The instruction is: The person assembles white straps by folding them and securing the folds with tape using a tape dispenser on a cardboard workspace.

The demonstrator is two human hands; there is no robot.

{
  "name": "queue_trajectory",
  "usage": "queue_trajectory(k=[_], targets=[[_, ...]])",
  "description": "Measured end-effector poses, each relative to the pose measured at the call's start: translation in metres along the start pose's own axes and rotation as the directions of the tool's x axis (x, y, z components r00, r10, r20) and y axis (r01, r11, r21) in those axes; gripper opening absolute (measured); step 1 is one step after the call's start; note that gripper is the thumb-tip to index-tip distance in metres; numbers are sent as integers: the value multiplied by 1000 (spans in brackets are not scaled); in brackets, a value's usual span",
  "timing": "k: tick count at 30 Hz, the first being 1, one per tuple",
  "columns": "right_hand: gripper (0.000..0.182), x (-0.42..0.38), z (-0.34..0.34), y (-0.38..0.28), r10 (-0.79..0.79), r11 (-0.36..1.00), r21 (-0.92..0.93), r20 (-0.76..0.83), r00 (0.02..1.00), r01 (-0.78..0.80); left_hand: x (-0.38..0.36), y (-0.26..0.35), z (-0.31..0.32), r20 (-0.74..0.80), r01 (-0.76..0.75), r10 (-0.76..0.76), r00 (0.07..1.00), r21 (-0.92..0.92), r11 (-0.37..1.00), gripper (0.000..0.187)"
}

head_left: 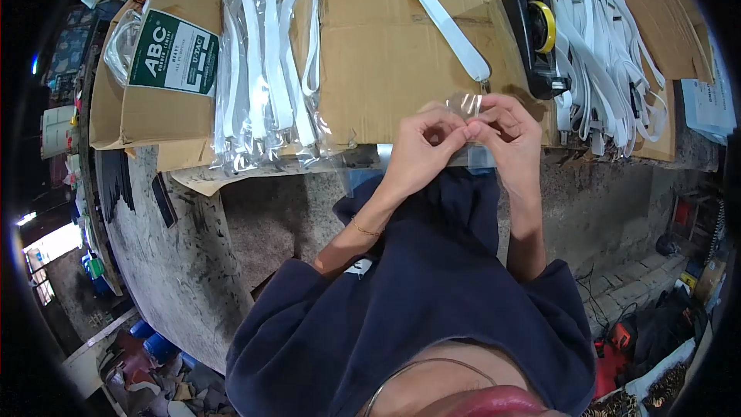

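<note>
Both my hands meet at the front edge of the cardboard-covered table. My left hand (424, 147) and my right hand (509, 135) pinch a small piece of clear plastic (465, 103) between thumbs and fingertips. Just beyond them lies a white strap (444, 19) with a metal clip at its near end. Clear bags of white straps (266, 62) lie on the left. Over on the right are a black tape dispenser (532, 38) with a yellow core and a pile of loose white straps (606, 46).
A cardboard box (170, 116) with a green and white ABC label (174, 52) stands at the left of the table. Blue-white packets (706, 108) lie at the far right. Red and black items (617, 347) are on the floor at lower right.
</note>
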State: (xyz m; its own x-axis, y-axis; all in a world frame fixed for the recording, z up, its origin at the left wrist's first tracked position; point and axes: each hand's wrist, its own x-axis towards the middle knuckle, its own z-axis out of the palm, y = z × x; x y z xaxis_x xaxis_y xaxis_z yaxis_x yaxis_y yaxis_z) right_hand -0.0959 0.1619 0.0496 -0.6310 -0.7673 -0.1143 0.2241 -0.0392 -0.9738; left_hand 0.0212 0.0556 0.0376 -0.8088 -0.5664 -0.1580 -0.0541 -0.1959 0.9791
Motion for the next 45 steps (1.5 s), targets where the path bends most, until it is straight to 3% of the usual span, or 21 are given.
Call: queue_trajectory(k=[2,6,8,10,12,13,14,16,19,20,22,26,28,35,45], targets=[[35,0,-3,2,7,1000,-18,-40,999,-8,0,5,4,-79,-12,-6,997,-230,973,12],[34,-2,-4,-4,10,997,-74,-31,999,-12,4,7,-1,-70,13,-36,997,-305,952,12],[34,1,-6,-5,25,991,-129,3,1000,-24,5,-1,-5,-94,104,-136,986,-284,953,8],[34,6,-7,0,52,982,-182,35,998,-45,5,-2,-7,-98,72,-104,990,-288,955,6],[35,22,-8,7,-56,904,-427,-136,989,-8,3,-5,-11,-97,48,-79,992,-290,956,7],[36,26,-4,-3,-134,793,-609,-177,975,-2,3,-6,-13,-102,49,-81,991,-287,957,8],[36,33,-5,2,-134,790,-613,-174,976,-1,4,-7,-13,-106,47,-80,991,-283,958,10],[35,52,-8,19,-167,486,-872,-155,974,-55,4,-9,-14,-115,35,-68,991,-267,963,10],[34,76,-16,33,-234,425,-905,-109,966,1,5,-8,-16,-127,32,-61,990,-218,975,11],[34,80,-20,33,-231,424,-905,-103,968,4,5,-8,-17,-131,44,-70,989,-188,981,12],[32,87,-23,24,69,513,-856,-33,997,-64,5,-8,-20,-146,39,-66,987,-184,982,12],[30,96,-28,20,184,643,-763,68,981,-68,9,-17,-23,-193,-9,-8,981,-85,996,13],[28,99,-28,6,347,867,-443,210,914,-227,9,-18,-22,-199,24,-37,979,-68,997,14],[22,87,-18,-15,357,928,-217,289,888,-302,13,-26,-15,-261,48,-50,964,-12,999,15],[18,84,-17,-5,318,938,-224,248,915,-265,14,-26,-9,-282,56,-49,958,17,998,15]])
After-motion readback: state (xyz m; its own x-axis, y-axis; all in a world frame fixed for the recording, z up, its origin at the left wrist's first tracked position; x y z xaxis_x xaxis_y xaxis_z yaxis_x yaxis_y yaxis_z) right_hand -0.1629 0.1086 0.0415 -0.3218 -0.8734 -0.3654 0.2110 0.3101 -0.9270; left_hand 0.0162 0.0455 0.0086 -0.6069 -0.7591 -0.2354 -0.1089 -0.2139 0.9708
